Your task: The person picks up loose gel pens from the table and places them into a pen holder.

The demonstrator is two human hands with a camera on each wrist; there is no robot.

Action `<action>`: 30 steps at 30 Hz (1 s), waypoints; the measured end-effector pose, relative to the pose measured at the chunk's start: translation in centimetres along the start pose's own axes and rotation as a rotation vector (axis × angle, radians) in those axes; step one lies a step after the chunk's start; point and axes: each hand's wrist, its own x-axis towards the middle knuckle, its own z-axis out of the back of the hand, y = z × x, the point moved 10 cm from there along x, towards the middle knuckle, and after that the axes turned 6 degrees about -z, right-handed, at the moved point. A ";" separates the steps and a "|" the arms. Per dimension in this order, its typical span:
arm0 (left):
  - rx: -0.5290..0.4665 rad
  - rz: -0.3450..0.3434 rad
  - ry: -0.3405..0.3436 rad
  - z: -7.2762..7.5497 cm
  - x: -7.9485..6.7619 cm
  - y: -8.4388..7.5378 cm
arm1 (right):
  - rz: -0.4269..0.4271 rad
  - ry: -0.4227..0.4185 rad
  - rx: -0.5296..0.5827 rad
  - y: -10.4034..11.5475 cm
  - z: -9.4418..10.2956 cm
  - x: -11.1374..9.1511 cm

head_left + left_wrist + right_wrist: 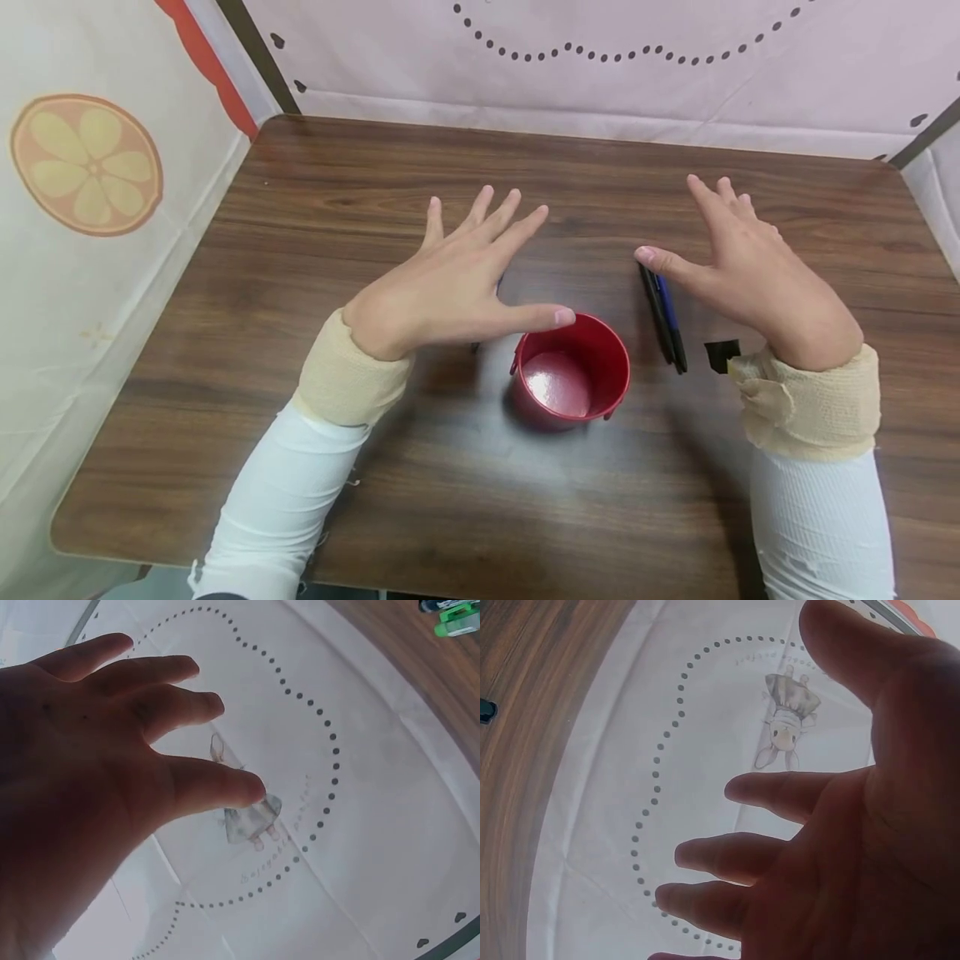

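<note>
I see the left hand (453, 287) and right hand (757, 267) over the table (225, 400), fingers spread, gripping nothing. The red bucket (579, 354) stands between them, toward the near side, pens (657, 317) to its right. Lowering the left hand could, I judge, catch the far rim and tip it.

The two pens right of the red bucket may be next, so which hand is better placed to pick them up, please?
Probably the right hand: it is empty, and the head view shows its thumb at the upper ends of the pens. The left hand is farther off, its thumb overlapping the bucket there.
</note>
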 end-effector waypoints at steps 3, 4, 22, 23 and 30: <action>-0.022 -0.010 0.023 -0.5 0.1 0.0 | 0.005 -0.002 -0.009 0.0 0.1 0.1; -0.029 -0.010 0.030 -0.6 0.1 -0.1 | 0.007 -0.002 -0.012 0.0 0.1 0.1; -0.144 -0.161 0.149 -2.8 0.3 -2.8 | -0.019 0.035 -0.051 -0.5 -0.6 0.5; -0.143 -0.170 0.152 -2.9 0.2 -2.9 | -0.024 0.038 -0.052 -0.5 -0.6 0.5; -0.150 -0.198 0.175 -3.3 0.1 -3.2 | -0.033 0.053 -0.057 -0.8 -1.0 0.6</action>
